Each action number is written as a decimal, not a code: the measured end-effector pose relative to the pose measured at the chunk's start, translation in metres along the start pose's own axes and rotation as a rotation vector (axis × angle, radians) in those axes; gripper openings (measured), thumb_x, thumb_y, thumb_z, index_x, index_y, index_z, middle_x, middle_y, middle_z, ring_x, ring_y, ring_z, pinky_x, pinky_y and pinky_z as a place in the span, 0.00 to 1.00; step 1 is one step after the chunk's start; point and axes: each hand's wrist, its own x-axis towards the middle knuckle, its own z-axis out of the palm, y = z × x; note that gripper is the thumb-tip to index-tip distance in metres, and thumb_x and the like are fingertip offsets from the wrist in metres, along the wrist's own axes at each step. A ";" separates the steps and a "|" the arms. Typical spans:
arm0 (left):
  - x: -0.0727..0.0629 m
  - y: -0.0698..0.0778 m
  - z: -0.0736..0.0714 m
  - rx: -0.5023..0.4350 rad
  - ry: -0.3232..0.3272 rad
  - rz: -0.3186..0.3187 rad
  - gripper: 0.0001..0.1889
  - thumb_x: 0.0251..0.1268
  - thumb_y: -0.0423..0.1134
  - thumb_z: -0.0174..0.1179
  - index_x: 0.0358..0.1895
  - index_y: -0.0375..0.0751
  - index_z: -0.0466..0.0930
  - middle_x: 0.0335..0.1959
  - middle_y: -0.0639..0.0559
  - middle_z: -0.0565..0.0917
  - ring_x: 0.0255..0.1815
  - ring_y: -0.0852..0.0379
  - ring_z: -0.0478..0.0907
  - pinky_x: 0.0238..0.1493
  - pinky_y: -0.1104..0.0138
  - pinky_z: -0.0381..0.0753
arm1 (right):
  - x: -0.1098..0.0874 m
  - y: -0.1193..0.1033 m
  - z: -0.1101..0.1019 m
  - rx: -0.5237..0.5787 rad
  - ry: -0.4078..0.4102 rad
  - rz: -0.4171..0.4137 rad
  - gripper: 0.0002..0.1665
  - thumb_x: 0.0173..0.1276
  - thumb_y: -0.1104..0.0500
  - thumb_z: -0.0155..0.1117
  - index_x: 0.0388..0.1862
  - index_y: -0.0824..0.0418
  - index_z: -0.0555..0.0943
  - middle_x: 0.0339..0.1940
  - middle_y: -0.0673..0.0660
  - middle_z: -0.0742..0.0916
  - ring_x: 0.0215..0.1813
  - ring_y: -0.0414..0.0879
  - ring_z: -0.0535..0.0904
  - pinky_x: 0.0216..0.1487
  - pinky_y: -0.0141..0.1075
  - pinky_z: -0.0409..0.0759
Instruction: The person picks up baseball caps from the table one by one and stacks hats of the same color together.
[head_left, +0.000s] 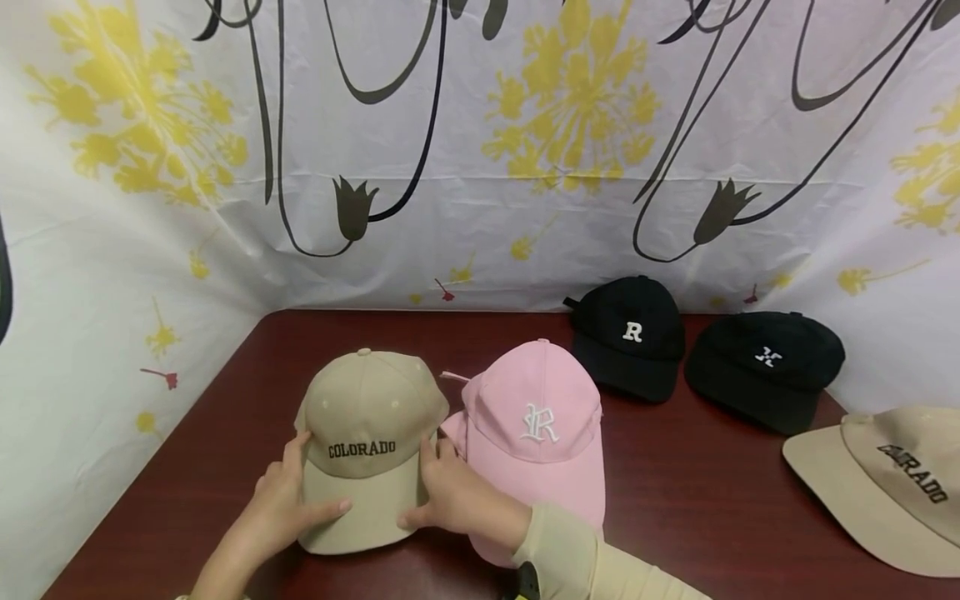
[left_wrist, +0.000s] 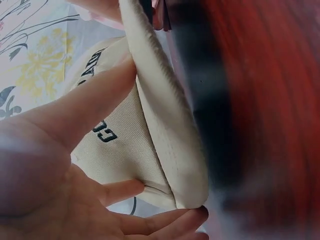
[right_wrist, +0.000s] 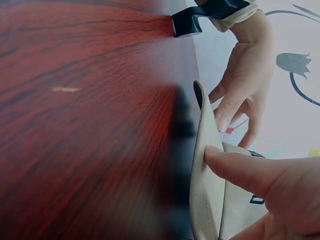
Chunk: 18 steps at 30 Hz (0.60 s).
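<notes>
A beige baseball cap [head_left: 365, 417] with COLORADO in dark letters rests on the table, its brim toward me. My left hand [head_left: 277, 496] grips the cap's left edge, thumb on top of the brim and fingers along the side. On the opposite edge my right hand [head_left: 461, 492] holds it the same way, thumb pressed on the brim [right_wrist: 207, 185]. In the left wrist view the brim [left_wrist: 167, 120] stands between thumb and fingers. A pink cap [head_left: 536, 417] with a white R lies right beside my right hand, atop another pink layer; my right forearm crosses its lower brim.
Two black caps, one with an R [head_left: 630, 342] and one with a white mark [head_left: 765, 367], sit at the back right. Another beige cap [head_left: 892, 492] lies at the right edge. The dark red table [head_left: 690, 517] meets a patterned white cloth [head_left: 450, 142] behind.
</notes>
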 end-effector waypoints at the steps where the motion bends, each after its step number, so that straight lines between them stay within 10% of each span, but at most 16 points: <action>1: -0.001 0.000 0.000 0.016 -0.006 -0.008 0.57 0.42 0.52 0.71 0.66 0.26 0.41 0.55 0.18 0.62 0.54 0.22 0.58 0.47 0.37 0.62 | 0.000 0.000 0.001 -0.011 0.000 -0.002 0.65 0.44 0.46 0.76 0.68 0.77 0.51 0.58 0.76 0.67 0.54 0.59 0.72 0.55 0.40 0.71; 18: -0.001 -0.003 0.002 0.166 -0.074 -0.021 0.60 0.42 0.57 0.70 0.66 0.23 0.41 0.47 0.21 0.66 0.49 0.27 0.65 0.42 0.42 0.69 | 0.002 -0.004 0.004 -0.244 -0.004 0.004 0.61 0.41 0.38 0.74 0.64 0.75 0.62 0.46 0.65 0.76 0.41 0.48 0.76 0.45 0.37 0.75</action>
